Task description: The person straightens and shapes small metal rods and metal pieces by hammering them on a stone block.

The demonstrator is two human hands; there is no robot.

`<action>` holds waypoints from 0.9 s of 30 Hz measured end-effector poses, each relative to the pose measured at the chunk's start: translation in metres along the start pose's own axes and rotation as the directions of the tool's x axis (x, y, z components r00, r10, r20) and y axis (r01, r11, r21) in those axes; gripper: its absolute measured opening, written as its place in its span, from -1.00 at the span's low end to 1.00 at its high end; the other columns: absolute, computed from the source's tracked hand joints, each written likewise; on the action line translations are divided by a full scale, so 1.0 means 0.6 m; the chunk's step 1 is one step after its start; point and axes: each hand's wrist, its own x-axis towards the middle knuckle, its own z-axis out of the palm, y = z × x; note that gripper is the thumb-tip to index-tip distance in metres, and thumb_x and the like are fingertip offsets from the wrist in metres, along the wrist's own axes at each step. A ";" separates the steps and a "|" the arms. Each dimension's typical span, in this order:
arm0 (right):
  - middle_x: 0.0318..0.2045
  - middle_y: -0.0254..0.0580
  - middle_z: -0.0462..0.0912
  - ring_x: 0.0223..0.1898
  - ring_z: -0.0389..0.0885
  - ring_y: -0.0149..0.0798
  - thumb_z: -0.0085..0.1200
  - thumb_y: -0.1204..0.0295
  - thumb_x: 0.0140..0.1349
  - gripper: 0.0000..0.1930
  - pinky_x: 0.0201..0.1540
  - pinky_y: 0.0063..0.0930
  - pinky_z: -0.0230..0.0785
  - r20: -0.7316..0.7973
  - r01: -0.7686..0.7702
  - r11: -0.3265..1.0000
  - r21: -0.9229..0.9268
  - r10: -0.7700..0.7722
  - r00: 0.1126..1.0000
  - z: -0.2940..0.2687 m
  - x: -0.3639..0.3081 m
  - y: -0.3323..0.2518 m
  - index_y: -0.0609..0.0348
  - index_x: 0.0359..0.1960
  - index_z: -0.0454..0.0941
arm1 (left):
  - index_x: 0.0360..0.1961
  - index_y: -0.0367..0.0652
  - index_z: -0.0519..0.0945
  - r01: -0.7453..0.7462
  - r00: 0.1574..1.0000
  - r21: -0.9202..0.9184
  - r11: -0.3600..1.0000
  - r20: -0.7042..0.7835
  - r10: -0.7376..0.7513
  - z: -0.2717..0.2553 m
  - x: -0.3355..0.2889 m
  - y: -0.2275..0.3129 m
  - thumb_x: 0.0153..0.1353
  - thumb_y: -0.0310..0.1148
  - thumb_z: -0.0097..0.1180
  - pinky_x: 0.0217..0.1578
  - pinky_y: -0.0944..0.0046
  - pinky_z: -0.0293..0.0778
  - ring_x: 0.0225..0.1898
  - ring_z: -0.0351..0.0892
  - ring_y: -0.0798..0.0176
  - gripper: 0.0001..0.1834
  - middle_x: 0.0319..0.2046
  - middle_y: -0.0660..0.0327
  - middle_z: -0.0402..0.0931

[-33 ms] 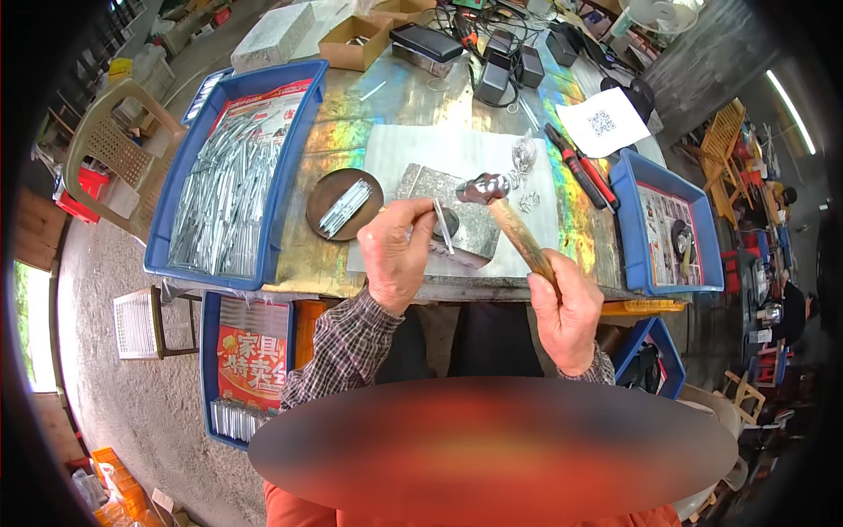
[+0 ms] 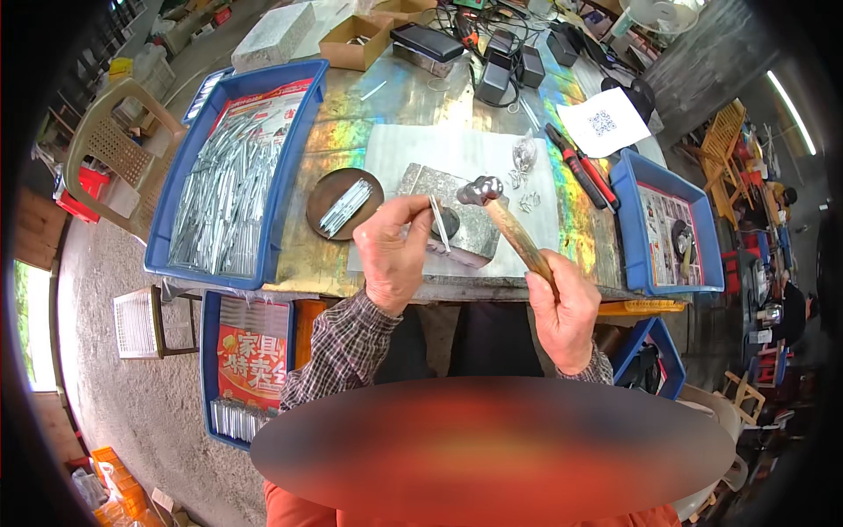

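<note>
Between the fingertips of my left hand (image 2: 388,256) is a thin, silvery metal rod (image 2: 438,220), held tilted over the near left part of a grey stone block (image 2: 479,237). A dark round piece (image 2: 451,220) lies on the block just behind the rod. My right hand (image 2: 566,307) is wrapped around the wooden handle of a hammer (image 2: 520,235). The hammer's shiny head is over the block's far right part, apart from the rod. Left of the block, a round brown dish (image 2: 318,191) holds several similar rods (image 2: 346,209).
A blue tray (image 2: 275,198) full of metal rods stands at the left. White paper (image 2: 386,145) lies under the block, with small silvery scraps (image 2: 529,202) on it. Red-handled pliers (image 2: 587,171) and another blue tray (image 2: 716,255) are at the right. Chargers (image 2: 493,81) and cables sit far back.
The hammer head has shifted slightly left. My left hand and the rod have moved a little left and up, and my right hand has moved slightly left.
</note>
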 end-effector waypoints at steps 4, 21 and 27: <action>-0.51 -0.05 0.51 -0.55 0.52 -0.12 0.10 0.55 0.16 -0.84 -0.49 -0.38 0.35 -0.036 -0.078 0.993 -0.086 0.075 0.997 0.024 -0.014 0.024 0.32 -0.22 0.49 | -0.25 -0.40 0.57 0.269 0.962 -0.402 0.875 0.065 -0.266 -0.015 0.007 0.019 0.21 -0.56 0.11 -0.32 0.47 0.50 -0.42 0.57 0.41 -0.88 -0.37 0.17 0.61; -0.33 -0.02 0.45 -0.34 0.47 0.01 0.17 0.61 -0.01 -0.57 -0.32 -0.21 0.36 -0.033 -0.078 0.962 -0.262 0.071 0.997 0.097 -0.037 0.073 0.26 -0.03 0.42 | -0.24 -0.38 0.54 0.399 0.908 -0.528 0.749 0.117 -0.402 -0.056 -0.027 0.000 0.22 -0.49 0.14 -0.33 0.39 0.54 -0.40 0.56 0.37 -0.84 -0.37 0.11 0.59; -0.26 -0.04 0.46 -0.27 0.46 -0.03 0.27 0.55 -0.10 -0.49 -0.26 -0.22 0.38 0.022 0.120 0.960 -0.253 -0.118 0.993 0.079 -0.015 0.015 0.23 -0.01 0.46 | -0.19 -0.37 0.55 0.389 0.921 -0.386 0.837 0.158 -0.355 -0.043 -0.062 0.026 0.20 -0.61 0.10 -0.33 0.46 0.49 -0.40 0.54 0.43 -0.85 -0.38 0.18 0.58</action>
